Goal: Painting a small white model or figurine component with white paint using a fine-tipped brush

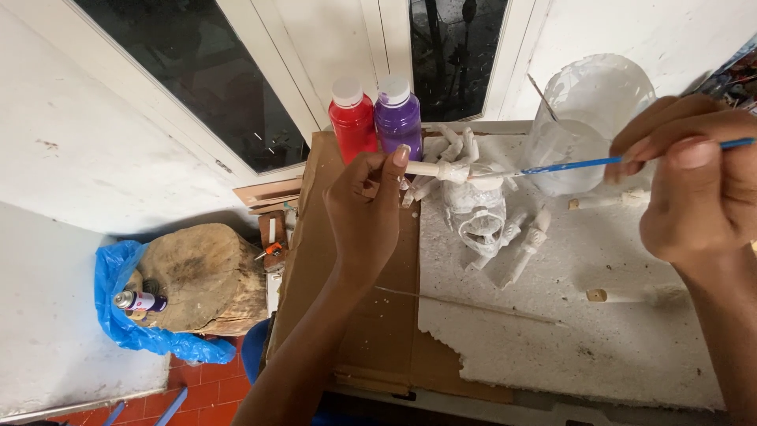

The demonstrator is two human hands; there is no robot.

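red bottle (352,118), purple bottle (397,115), perhaps a log (206,278)

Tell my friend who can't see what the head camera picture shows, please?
A person's left hand holds up a small white stick piece while the right hand touches it with a blue-handled paintbrush. Below, on a white foam board, stands a white skull-like figure, with a red paint bottle and a purple one behind.
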